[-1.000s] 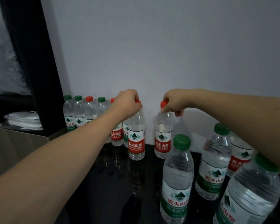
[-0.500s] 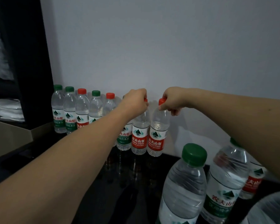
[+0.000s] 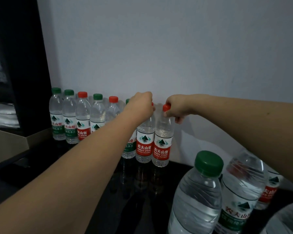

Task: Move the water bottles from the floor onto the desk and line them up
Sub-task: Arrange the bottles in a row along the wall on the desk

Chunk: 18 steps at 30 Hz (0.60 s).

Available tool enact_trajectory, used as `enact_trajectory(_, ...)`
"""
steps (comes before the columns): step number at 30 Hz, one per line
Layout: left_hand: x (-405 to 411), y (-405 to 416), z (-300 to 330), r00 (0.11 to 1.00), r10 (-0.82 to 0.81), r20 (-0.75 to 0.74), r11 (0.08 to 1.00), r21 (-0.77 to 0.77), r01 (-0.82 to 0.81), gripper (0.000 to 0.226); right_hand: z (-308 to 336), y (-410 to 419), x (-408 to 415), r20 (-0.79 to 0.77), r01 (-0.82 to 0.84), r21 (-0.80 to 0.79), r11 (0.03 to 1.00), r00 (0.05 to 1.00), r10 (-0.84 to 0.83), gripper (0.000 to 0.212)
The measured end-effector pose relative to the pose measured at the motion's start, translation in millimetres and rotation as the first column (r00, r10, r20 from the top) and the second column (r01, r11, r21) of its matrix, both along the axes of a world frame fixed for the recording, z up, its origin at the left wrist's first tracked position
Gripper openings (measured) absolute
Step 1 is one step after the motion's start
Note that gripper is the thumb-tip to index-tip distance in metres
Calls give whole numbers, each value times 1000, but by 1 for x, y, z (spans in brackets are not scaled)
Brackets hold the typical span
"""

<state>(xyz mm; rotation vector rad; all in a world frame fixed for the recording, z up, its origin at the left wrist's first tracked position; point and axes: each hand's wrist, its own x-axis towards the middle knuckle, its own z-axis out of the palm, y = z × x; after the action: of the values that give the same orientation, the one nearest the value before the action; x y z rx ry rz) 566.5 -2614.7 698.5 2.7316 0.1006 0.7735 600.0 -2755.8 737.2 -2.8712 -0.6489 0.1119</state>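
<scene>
Several clear water bottles with green or red caps stand in a row point(image 3: 82, 117) along the grey wall on the glossy black desk point(image 3: 118, 200). At the row's right end stand two red-labelled bottles side by side. My left hand point(image 3: 140, 105) grips the cap of the left one point(image 3: 144, 144). My right hand point(image 3: 175, 108) pinches the red cap of the right one point(image 3: 161, 146). Both bottles are upright with their bases on the desk, touching each other.
A close group of bottles stands at the front right: a green-capped one point(image 3: 198, 196), a taller green-labelled one point(image 3: 240, 191) and a red-labelled one point(image 3: 269, 191) behind. A dark cabinet point(image 3: 15, 65) and a beige ledge point(image 3: 8, 146) are on the left.
Both hands carried the two red-labelled bottles back and left to the wall, closing the gap between them. They now stand against the row's right end, and the view has shifted left.
</scene>
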Motion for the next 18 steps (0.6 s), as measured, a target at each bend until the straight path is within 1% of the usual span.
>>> enact_trajectory(4,-1,-2,1,1000,-2,-16,1000,-3,2,17,-1,-1,-2,20,-9,-22,1000,1000,9,33)
enact_trajectory(6,-4,-3,5,999,1,-45,1000,13,-1,18,0,-3,-4,-2,-8,-22,1000,1000,8,37)
enact_trajectory(9,-17,-5,18,999,-6,-39,1000,2,7,26,15,-12,-15,-66,15,-8,1000,998,-15,56)
enact_trajectory(11,-34,-6,32,999,-32,24,997,-73,34,37,33,-23,-29,-56,30,-16,999,998,-31,68)
enact_trajectory(12,-44,-7,39,997,-44,58,993,-110,50,41,43,-30,-37,-40,33,-12,999,999,-33,69)
enact_trajectory(14,-68,-10,52,992,-72,102,985,-151,87,43,66,-47,-58,-16,27,29,999,1000,-26,68)
enact_trajectory(18,-130,-24,75,984,-121,133,980,-142,139,41,107,-84,-116,15,2,168,986,1000,-4,67)
